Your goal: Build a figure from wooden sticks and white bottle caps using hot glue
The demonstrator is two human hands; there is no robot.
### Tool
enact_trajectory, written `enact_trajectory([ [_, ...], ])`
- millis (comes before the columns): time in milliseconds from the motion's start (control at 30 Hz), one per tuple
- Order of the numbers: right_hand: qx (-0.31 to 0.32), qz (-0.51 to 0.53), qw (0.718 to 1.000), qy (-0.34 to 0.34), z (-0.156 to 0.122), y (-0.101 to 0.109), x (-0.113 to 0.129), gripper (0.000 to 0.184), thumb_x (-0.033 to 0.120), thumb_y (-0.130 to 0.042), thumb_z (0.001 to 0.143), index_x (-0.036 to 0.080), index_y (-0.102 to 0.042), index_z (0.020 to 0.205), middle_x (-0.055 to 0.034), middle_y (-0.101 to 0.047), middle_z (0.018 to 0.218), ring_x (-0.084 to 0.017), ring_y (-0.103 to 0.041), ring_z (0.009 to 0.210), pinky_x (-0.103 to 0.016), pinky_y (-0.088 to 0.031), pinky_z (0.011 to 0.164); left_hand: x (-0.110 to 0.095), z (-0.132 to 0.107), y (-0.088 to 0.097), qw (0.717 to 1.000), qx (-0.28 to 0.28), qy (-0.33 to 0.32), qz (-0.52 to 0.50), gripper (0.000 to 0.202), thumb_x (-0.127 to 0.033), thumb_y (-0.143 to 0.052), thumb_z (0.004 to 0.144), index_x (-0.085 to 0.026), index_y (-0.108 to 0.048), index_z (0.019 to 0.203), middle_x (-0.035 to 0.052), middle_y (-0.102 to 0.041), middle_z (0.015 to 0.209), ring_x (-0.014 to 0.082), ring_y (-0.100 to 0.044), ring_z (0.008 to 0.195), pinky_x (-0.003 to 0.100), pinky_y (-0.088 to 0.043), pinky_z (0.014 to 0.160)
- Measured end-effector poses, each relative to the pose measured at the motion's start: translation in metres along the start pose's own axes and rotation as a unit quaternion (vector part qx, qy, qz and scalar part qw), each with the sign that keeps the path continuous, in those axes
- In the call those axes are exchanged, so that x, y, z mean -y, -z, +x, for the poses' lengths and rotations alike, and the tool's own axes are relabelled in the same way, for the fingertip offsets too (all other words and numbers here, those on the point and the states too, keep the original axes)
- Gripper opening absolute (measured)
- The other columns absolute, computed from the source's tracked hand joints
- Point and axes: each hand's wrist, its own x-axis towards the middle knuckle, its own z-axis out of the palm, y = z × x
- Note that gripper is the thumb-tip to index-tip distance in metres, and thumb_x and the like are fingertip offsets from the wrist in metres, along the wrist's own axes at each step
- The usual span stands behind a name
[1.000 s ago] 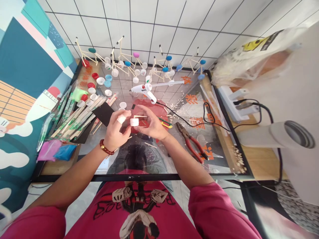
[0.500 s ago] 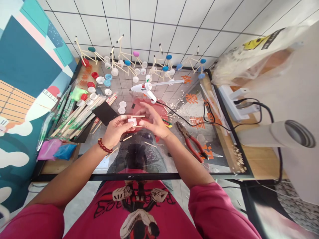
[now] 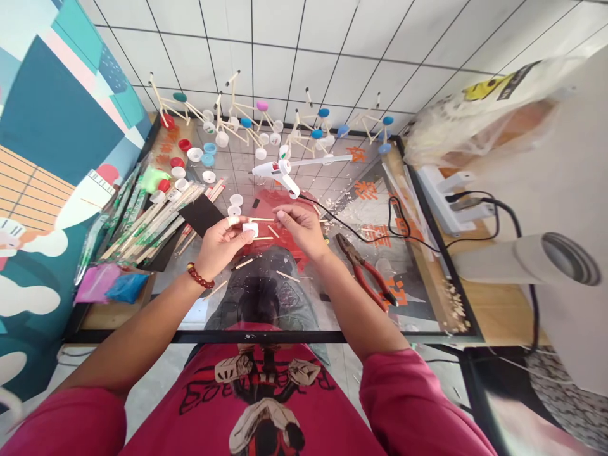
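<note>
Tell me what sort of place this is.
Most likely a small craft workbench: a hot glue gun, red-handled pliers, and stick-and-bottle-cap models lined up by the tiled wall.

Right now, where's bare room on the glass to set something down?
Glass right of the red-handled pliers, before the wood shavings by the frame, has room. Smaller gap: near the front edge, below your left hand and right hand, among loose sticks. Crowded: chopstick bundles at left, bottle-cap models at the far end.
</note>
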Motion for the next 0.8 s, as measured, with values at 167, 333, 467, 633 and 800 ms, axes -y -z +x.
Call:
enact_trajectory([
  [167,0.007,-0.006,1.0,0.008,-0.001,-0.002,0.0,0.043,0.061,-0.069,0.083,0.019,-0.074,0.092,-0.0019,-0.071,0.08,-0.015,-0.063,0.077,-0.032,-0.052,0.081,-0.001,0.0,-0.002,0.998,-0.005,0.011,-0.054,0.051,-0.034,-0.09,0.062,-0.017,-0.071,0.106,0.0051,-0.074,0.101,0.0181,-0.07,0.086,0.034,-0.061,0.079],
  [333,0.019,-0.006,1.0,0.005,-0.003,-0.003,0.001,0.044,0.063,-0.069,0.082,0.02,-0.076,0.094,-0.0039,-0.074,0.089,-0.018,-0.066,0.084,-0.034,-0.053,0.087,-0.007,-0.001,-0.004,0.984,0.012,0.079,-0.159,0.039,-0.029,-0.091,0.061,-0.018,-0.073,0.094,0.001,-0.073,0.091,0.0166,-0.071,0.084,0.034,-0.061,0.082],
  [467,0.028,0.003,1.0,-0.012,-0.004,-0.005,0.004,0.05,0.068,-0.07,0.08,0.021,-0.076,0.097,-0.0044,-0.075,0.093,-0.019,-0.067,0.086,-0.035,-0.054,0.086,-0.011,-0.001,-0.004,0.971,0.034,0.121,-0.202,0.032,-0.028,-0.09,0.062,-0.017,-0.074,0.088,0.0026,-0.074,0.09,0.0167,-0.071,0.086,0.032,-0.06,0.083],
  [633,0.028,0.039,0.999,-0.023,-0.005,-0.003,0.008,0.055,0.072,-0.069,0.078,0.022,-0.076,0.099,-0.0031,-0.074,0.091,-0.016,-0.065,0.077,-0.033,-0.055,0.081,-0.011,-0.001,-0.004,0.969,0.038,0.126,-0.21,0.031,-0.022,-0.091,0.06,-0.016,-0.074,0.085,0.002,-0.074,0.087,0.0148,-0.07,0.082,0.032,-0.059,0.084],
  [800,0.028,0.031,0.999,-0.029,-0.004,-0.002,0.003,0.046,0.061,-0.077,0.077,0.022,-0.074,0.101,-0.0027,-0.073,0.094,-0.016,-0.064,0.085,-0.032,-0.052,0.084,-0.01,-0.002,-0.006,0.972,0.032,0.119,-0.2,0.037,-0.021,-0.093,0.056,-0.017,-0.073,0.087,0.0011,-0.074,0.087,0.0155,-0.071,0.083,0.034,-0.059,0.087],
])
